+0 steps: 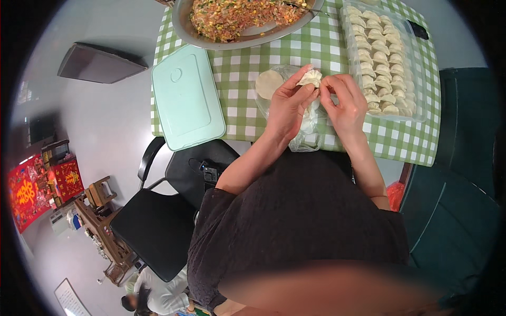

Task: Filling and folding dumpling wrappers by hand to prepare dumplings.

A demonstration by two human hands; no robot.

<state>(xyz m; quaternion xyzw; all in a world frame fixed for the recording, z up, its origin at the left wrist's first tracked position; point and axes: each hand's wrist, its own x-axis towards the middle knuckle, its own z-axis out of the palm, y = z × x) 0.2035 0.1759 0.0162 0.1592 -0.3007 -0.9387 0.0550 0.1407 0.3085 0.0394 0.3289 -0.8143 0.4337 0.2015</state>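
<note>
A pleated dumpling is held up over the checked tablecloth. My left hand grips it between thumb and fingers. The fingertips of my right hand are pinched together at the dumpling's right edge. Left of my hands lies a round dumpling wrapper, on a clear plastic bag that spreads beneath my hands to the table's near edge. To the right, a clear plastic tray holds rows of folded dumplings. At the far side is a metal basin of chopped filling with a utensil in it.
A pale green lid lies on the left of the green-checked table. Black chairs stand at the near left. A dark object sits beside the tray's far right corner. Another person is in the background, lower left.
</note>
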